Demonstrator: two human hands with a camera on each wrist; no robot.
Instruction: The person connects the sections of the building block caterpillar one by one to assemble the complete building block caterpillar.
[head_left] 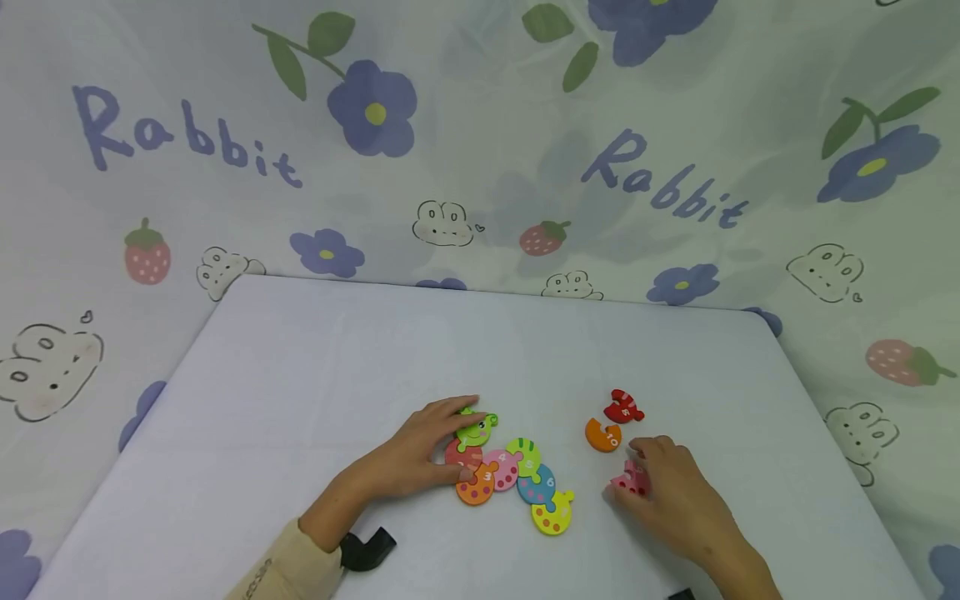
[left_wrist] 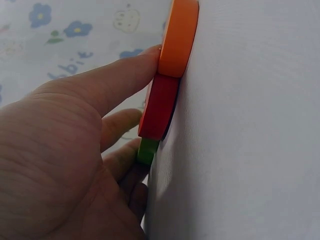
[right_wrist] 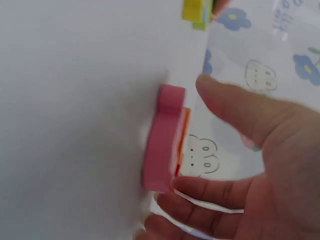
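Observation:
A curving chain of caterpillar puzzle pieces lies on the white table. It runs from a green head piece [head_left: 480,432] through red [head_left: 465,455], orange [head_left: 477,490], pink [head_left: 501,472], striped green [head_left: 527,454] and blue [head_left: 536,487] to yellow [head_left: 552,520]. My left hand [head_left: 412,450] rests at the chain's left end, fingers on the green head and thumb on the orange piece. My right hand [head_left: 678,496] is at a loose pink puzzle piece [head_left: 634,479]. In the right wrist view a fingertip touches that pink piece [right_wrist: 165,142] at one end; the thumb stands apart from it.
Beyond the right hand lie a loose orange piece [head_left: 602,437] marked 10 and a red piece [head_left: 621,408]. A patterned cloth [head_left: 480,150] hangs behind the table [head_left: 337,350]. A black object [head_left: 367,552] shows by the left wrist.

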